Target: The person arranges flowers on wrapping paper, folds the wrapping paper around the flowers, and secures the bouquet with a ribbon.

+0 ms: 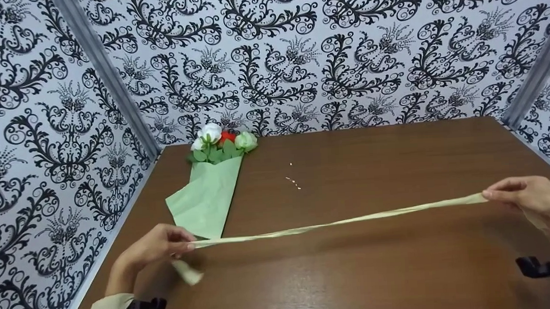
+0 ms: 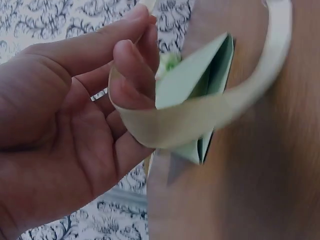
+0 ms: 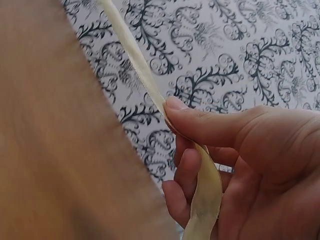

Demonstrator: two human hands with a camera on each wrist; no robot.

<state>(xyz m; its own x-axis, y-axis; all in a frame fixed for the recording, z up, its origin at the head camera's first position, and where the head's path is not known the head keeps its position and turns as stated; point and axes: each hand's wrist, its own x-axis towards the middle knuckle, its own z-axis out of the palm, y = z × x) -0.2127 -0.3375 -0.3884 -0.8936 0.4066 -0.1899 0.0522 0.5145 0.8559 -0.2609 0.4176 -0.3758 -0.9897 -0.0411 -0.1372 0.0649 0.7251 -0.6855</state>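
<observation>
A pale yellow ribbon (image 1: 335,223) stretches across the head view between both hands, slightly twisted along its length. At its left part, my left hand (image 1: 159,245) pinches it, and a loose tail hangs below the fingers. In the left wrist view that ribbon tail (image 2: 175,125) loops round the fingers and curves to the right. My right hand (image 1: 536,199) pinches the other part between thumb and fingers. The right wrist view shows ribbon (image 3: 207,195) hanging down past the right palm. Behind the left hand lies a bouquet wrapped in light green paper (image 1: 211,191).
White, red and pale green flowers (image 1: 210,134) stick out of the wrapping near the back wall. Small pale scraps (image 1: 293,182) lie on the brown table (image 1: 374,168). Patterned walls (image 1: 274,55) enclose the table at the back and both sides.
</observation>
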